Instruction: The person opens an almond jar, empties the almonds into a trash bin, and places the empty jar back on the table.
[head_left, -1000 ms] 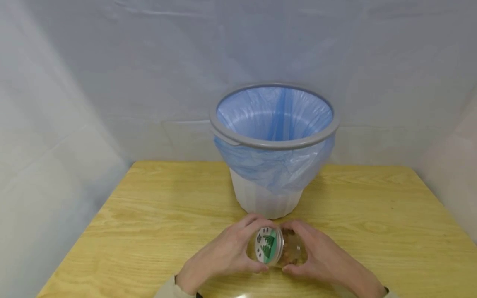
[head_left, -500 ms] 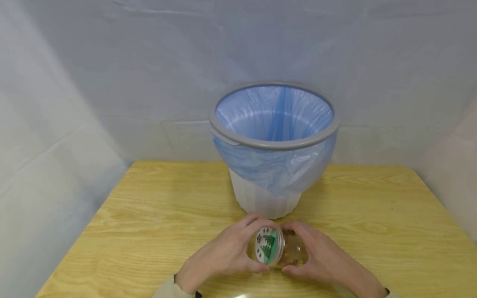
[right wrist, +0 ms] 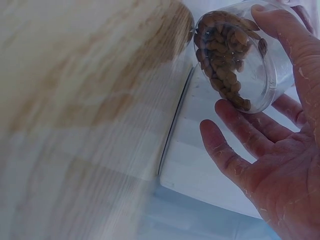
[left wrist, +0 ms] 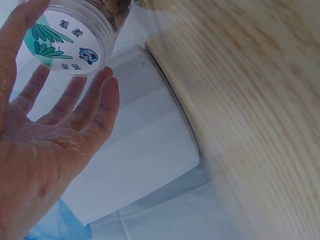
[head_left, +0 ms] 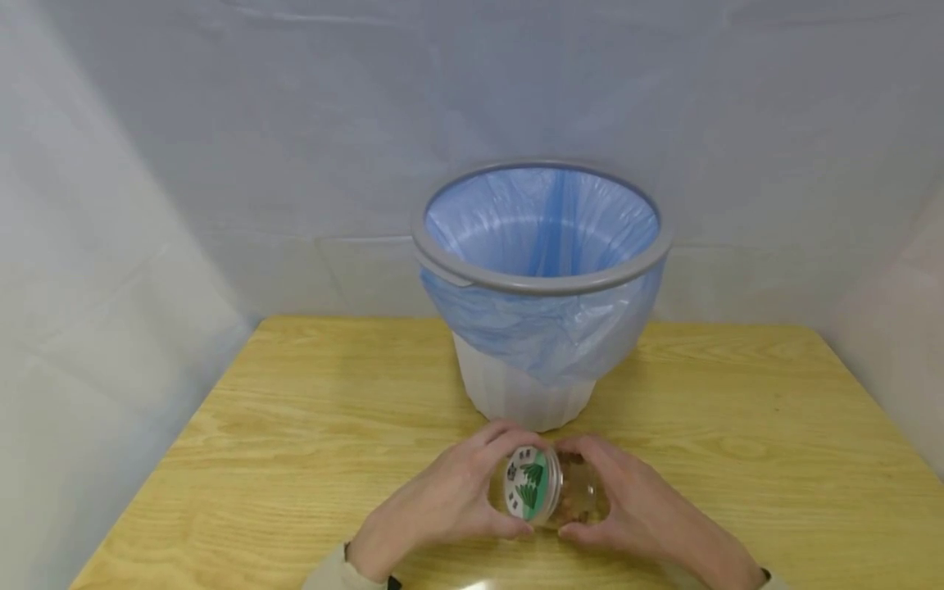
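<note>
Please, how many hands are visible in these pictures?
2. The left hand holds the jar at its lid; the right hand holds it nearer the base. No others show.

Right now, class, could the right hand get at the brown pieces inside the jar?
Probably not: the lid is on, and the clear jar stands between the right hand and the brown pieces.

You have a jar [head_left: 577,495] of smooth, clear, glossy plastic, its label [left wrist: 67,47] smooth and printed; the brown pieces [right wrist: 220,52] inside look matt. Your bin [head_left: 527,397] is ribbed white plastic with a smooth grey plastic rim [head_left: 542,285] and a liner [head_left: 542,328] of thin, crinkled, shiny film. You face a wood-grain tabletop [head_left: 332,393] with a slight sheen and creased, plastic-looking sheeting [head_left: 295,147]; your sleeve [head_left: 338,574] is matt cloth.
</note>
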{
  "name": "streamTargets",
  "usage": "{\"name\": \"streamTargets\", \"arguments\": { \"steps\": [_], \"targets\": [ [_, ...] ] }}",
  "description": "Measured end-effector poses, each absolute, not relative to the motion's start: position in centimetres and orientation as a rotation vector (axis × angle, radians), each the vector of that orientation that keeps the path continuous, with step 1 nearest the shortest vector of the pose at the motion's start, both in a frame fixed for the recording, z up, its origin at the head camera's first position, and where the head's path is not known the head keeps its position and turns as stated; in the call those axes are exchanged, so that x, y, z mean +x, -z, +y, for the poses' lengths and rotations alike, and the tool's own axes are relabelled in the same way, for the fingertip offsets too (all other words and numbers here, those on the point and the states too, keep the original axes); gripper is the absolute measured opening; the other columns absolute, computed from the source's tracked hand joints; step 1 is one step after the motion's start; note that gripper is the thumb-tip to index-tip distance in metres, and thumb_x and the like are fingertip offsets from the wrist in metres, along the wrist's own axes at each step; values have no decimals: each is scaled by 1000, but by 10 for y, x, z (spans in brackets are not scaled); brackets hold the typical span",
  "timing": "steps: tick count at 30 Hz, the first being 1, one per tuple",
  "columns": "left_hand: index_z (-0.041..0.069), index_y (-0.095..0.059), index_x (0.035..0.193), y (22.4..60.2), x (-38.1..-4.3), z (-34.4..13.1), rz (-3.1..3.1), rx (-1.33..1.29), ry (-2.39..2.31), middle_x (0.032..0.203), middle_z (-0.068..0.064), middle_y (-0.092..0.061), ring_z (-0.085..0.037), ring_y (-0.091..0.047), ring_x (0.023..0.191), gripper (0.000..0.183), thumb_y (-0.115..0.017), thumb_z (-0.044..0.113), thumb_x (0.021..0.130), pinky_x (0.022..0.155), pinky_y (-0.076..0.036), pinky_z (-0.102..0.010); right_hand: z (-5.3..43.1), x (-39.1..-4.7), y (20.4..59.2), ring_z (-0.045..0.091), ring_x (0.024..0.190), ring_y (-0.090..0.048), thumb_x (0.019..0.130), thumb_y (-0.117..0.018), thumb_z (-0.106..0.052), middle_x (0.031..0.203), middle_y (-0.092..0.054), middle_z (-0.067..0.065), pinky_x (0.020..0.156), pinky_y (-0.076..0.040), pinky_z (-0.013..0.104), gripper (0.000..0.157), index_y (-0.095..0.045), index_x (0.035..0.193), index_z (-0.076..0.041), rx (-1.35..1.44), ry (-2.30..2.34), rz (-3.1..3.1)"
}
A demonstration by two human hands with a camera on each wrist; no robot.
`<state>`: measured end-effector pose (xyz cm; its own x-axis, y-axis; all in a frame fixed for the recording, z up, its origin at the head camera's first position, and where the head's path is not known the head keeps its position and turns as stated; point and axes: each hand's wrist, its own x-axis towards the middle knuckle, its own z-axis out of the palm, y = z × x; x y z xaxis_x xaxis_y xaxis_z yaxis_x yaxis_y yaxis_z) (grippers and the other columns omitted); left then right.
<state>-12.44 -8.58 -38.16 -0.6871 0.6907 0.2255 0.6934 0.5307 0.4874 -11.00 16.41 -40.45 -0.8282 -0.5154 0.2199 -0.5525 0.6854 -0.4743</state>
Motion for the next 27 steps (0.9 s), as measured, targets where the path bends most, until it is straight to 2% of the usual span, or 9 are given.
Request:
{"name": "streamTargets", "arguments": {
  "steps": [7,27],
  "targets": [
    [37,-40,135,381,-124,-85,-2781,-1196,888,126,12,-47,-7,-54,107,83,-82,45,64,91,-50,-27,165,-109,405,1,109,-53,65,-79,-55,119,-50,-22,90,-52,30,74,-44,127,-33,877,-845,-2835],
    [35,-39,136,379,-122,-85,-2827,-1129,925,124,10,-50,-8,-56,106,83,-80,51,65,90,-50,-28,163,-110,403,-1,110,-53,65,-80,-52,119,-50,-23,91,-51,29,75,-43,127,-34,869,-840,-2861]
  ]
}}
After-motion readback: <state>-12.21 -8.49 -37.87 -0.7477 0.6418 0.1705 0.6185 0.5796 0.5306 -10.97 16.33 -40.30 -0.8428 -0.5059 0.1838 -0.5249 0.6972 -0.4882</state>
